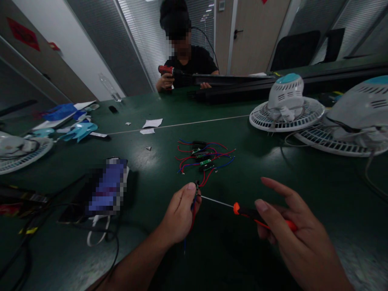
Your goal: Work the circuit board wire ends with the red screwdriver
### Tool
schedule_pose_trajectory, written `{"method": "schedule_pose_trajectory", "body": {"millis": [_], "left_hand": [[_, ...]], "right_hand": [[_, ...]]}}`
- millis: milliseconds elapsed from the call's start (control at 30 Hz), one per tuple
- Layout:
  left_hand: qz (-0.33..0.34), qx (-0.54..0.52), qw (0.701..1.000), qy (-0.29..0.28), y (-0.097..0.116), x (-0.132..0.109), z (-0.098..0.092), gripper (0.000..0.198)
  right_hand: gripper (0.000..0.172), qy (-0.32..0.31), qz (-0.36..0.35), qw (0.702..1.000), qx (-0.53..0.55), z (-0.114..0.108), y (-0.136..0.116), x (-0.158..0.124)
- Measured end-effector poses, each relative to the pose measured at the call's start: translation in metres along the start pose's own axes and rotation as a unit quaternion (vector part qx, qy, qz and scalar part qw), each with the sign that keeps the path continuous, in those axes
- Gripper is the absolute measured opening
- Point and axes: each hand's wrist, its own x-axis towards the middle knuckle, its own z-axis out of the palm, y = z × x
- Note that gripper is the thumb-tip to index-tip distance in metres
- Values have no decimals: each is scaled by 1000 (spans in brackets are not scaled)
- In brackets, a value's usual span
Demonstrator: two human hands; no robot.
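Note:
Between the thumb and fingers of my left hand (pixel 181 212) is a small wired circuit board (pixel 197 186), mostly hidden by the grip. Red and blue wires trail from it above and below the hand. My right hand (pixel 298 230) is closed around the handle of a screwdriver (pixel 247 212), black with orange-red parts, its index finger lifted off. The thin shaft points left, and its tip meets the board at my left fingers; exactly what it touches is too small to tell. Just beyond lies a pile of similar green circuit boards (pixel 205 162) with red and blue wires.
White fan housings (pixel 286 103) stand at right on the green table (pixel 224 121). At left are a phone (pixel 107 188), black cables and another white grille (pixel 36 155). Paper scraps (pixel 152 123) lie mid-table. Across it, a person (pixel 194 56) holds a red power drill (pixel 166 70) near long black bars.

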Motion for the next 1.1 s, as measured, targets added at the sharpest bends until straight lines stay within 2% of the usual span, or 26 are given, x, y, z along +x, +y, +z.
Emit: {"method": "schedule_pose_trajectory", "body": {"millis": [200, 600, 767, 867, 1100], "left_hand": [[9, 5, 1000, 3, -4, 1, -2, 39], [-13, -31, 999, 8, -1, 1, 1, 40], [-11, -31, 999, 9, -1, 1, 0, 39], [-14, -41, 999, 0, -1, 1, 0, 37], [-1, -18, 1000, -4, -2, 0, -1, 37]], "right_hand": [[49, 1, -4, 1000, 2, 0, -1, 1], [44, -1, -5, 999, 32, 0, -5, 1], [50, -36, 50, 997, 44, 0, -6, 0], [51, -21, 77, 996, 29, 0, -8, -1], [44, -33, -6, 999, -9, -1, 0, 2]]}}
